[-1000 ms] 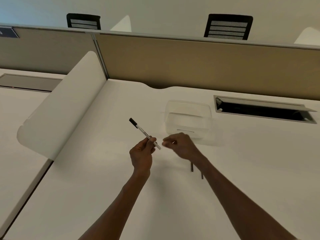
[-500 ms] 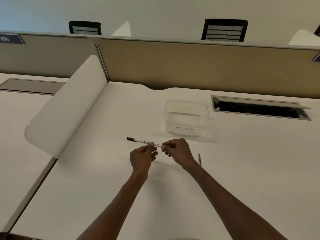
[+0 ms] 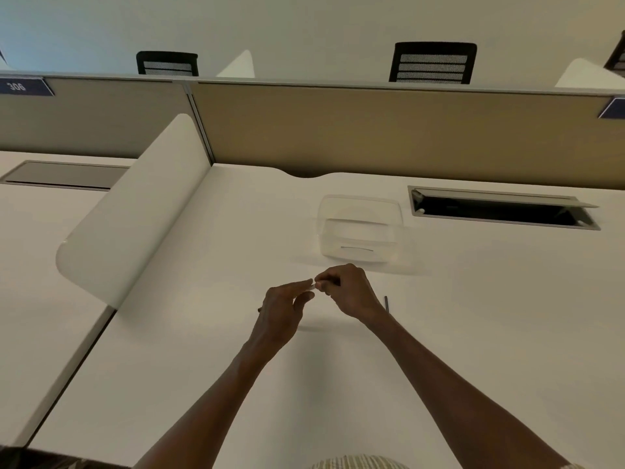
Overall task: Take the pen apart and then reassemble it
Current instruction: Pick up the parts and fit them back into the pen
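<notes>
- We see both hands meeting above the white desk, just in front of a clear tub.
- The right hand has its fingers curled, pinching one end of the pen between thumb and forefinger.
- The left hand meets that same pale end with its thumb and forefinger, the other fingers loosely bent below.
- Most of the pen is hidden by the hands; only a short pale stretch shows between the fingertips, and a dark tip peeks out at the left hand's outer edge.
- We cannot tell whether the pen is whole or partly apart at this point.
- A thin dark rod lies on the desk just right of the right wrist, apart from both hands.
- Behind the tub and to its right, a cable hatch stands open in the desk.
- A white curved divider rises at the left, and a tan partition runs along the back, with two black chairs beyond it.
</notes>
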A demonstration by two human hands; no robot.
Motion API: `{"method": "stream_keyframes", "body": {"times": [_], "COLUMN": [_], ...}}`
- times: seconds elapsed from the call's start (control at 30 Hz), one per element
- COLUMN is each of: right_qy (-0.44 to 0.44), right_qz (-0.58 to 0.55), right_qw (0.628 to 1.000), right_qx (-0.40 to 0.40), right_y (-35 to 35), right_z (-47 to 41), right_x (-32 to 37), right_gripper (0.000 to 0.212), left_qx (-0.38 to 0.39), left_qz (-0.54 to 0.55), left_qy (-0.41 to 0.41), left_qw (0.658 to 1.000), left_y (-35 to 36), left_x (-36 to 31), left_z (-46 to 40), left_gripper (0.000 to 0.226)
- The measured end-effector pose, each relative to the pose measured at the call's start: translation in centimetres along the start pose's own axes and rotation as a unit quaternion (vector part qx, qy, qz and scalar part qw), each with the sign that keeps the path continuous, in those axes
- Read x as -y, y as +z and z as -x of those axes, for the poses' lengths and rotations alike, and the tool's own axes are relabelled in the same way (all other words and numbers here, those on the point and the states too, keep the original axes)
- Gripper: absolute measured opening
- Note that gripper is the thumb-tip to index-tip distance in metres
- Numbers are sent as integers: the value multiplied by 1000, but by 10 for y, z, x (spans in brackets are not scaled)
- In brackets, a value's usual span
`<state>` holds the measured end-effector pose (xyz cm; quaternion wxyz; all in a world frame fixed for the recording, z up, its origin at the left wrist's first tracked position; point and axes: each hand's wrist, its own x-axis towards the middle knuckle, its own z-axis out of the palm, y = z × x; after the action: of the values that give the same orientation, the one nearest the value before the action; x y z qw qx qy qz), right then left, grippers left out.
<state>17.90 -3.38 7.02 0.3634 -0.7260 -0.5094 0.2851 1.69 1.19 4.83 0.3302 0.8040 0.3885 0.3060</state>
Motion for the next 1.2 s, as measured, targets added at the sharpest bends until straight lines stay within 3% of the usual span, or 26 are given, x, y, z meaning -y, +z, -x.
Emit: {"method": "stream_keyframes", "body": {"times": [0.17, 0.3, 0.5, 0.67, 1.03, 1.2], "right_qy": [-7, 41, 104, 174, 239, 250], "right_qz": [-19, -81, 10, 94, 182, 194], "right_qw": [1000, 995, 987, 969, 949, 945], "right_qx": [5, -44, -124, -150, -95, -85], "right_y": [-7, -14, -33, -44, -38, -39], "right_z": [3, 9, 12, 17, 31, 25], "right_x": [3, -3, -34, -69, -99, -96], "right_gripper": [9, 14, 14, 24, 29, 19], "left_qx": [-14, -35, -47, -49, -46, -39], "left_qz": [12, 49, 129, 155, 172, 183], "left_qy": [36, 1, -88, -102, -112, -115], "left_qw": [999, 998, 987, 981, 978, 976], "left_y": [3, 7, 10, 11, 22, 27], "left_x": [-1, -1, -3, -5, -13, -19], "left_z": [-2, -2, -2, 2, 9, 11], "left_gripper": [25, 23, 19, 20, 19, 19]}}
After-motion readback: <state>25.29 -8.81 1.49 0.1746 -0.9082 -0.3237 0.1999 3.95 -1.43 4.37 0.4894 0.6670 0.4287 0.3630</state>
